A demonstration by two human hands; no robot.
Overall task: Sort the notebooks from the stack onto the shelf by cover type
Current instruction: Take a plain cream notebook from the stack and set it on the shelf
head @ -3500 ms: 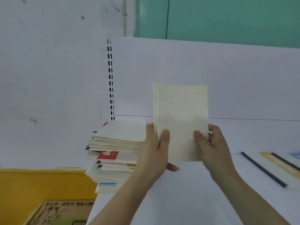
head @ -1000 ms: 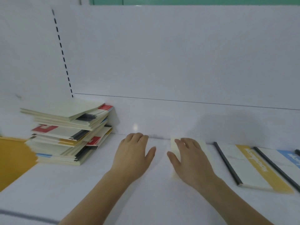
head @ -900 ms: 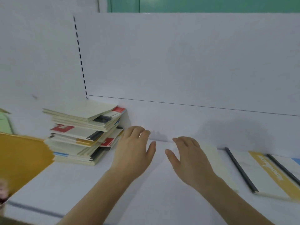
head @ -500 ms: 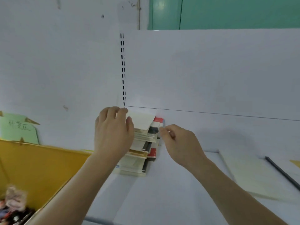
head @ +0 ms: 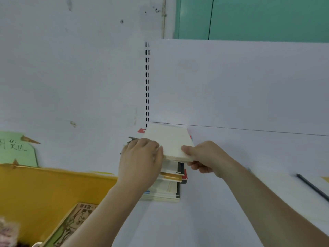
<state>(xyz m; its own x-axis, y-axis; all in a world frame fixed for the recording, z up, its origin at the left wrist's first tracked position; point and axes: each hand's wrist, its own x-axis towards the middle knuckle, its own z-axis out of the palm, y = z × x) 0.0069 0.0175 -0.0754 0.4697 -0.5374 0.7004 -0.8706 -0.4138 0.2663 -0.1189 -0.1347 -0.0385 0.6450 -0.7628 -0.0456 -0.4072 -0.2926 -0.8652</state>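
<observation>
Two bare hands close on the top of a notebook stack [head: 167, 182] at the left end of a white shelf [head: 204, 220]. The left hand [head: 140, 161] lies curled over the stack's left side, fingers together, its thumb pressed against the near-left edge of a plain cream notebook [head: 168, 141]. The right hand [head: 206, 158], the more committed of the two, pinches that notebook's near-right corner, thumb on top and fingers tucked beneath. The cream cover runs away from both hands toward 12 o'clock, its long axis pointing at the back panel, and sits skewed off the pile below, so a lift toward 3 o'clock looks the likely next move. One cream notebook is in hand; the stack beneath holds roughly a dozen, exact count unclear. At 3 o'clock a dark-spined notebook [head: 313, 188] lies flat on the shelf.
</observation>
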